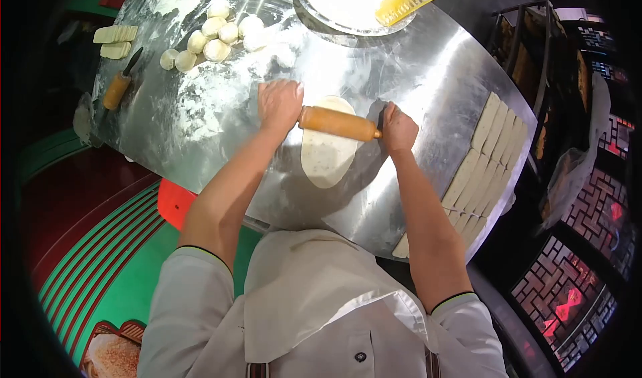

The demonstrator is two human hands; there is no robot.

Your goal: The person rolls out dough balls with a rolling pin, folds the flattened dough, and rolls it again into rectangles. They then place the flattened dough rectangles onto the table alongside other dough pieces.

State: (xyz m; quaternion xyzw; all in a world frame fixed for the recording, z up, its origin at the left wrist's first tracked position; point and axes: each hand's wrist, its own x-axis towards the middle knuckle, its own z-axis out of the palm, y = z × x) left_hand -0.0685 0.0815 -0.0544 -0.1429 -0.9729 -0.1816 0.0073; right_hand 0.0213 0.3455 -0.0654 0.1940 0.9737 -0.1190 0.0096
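Over the metal worktop [261,191], the left hand [281,105] and right hand [400,129] grip opposite ends of the rolling pin [339,123], which lies across the oval dough [328,160]; I'd press both ends equally, since lopsided weight could thin one side.

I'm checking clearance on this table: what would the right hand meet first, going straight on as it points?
The right hand would probably meet the near rim of the round pan, though heights are hard to judge.
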